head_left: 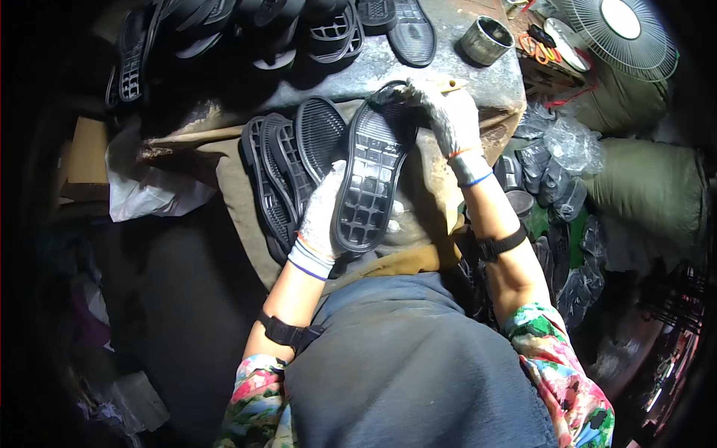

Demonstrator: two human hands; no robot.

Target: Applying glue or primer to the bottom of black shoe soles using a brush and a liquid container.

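Observation:
A black shoe sole (370, 179) with a grid of hollow cells is held tilted in front of me, toe end away. My left hand (325, 213), in a white knit glove, grips it along its left edge. At the toe end, my right hand (448, 123), gloved the same way, is closed around a tool with a pale wooden handle (450, 86) that has a hole near its end. The tool's working end is hidden by the fingers and the sole. Several more black soles (278, 168) lean in a row just left of the held one, on a brown cloth (243, 175).
The worn bench (478, 82) bears more soles (412, 33) along its far side and a stained metal cup (487, 41). Orange-handled scissors (539, 48) and a fan (620, 19) are at the far right. Plastic bags (571, 142) and green sacks (646, 190) crowd the right side.

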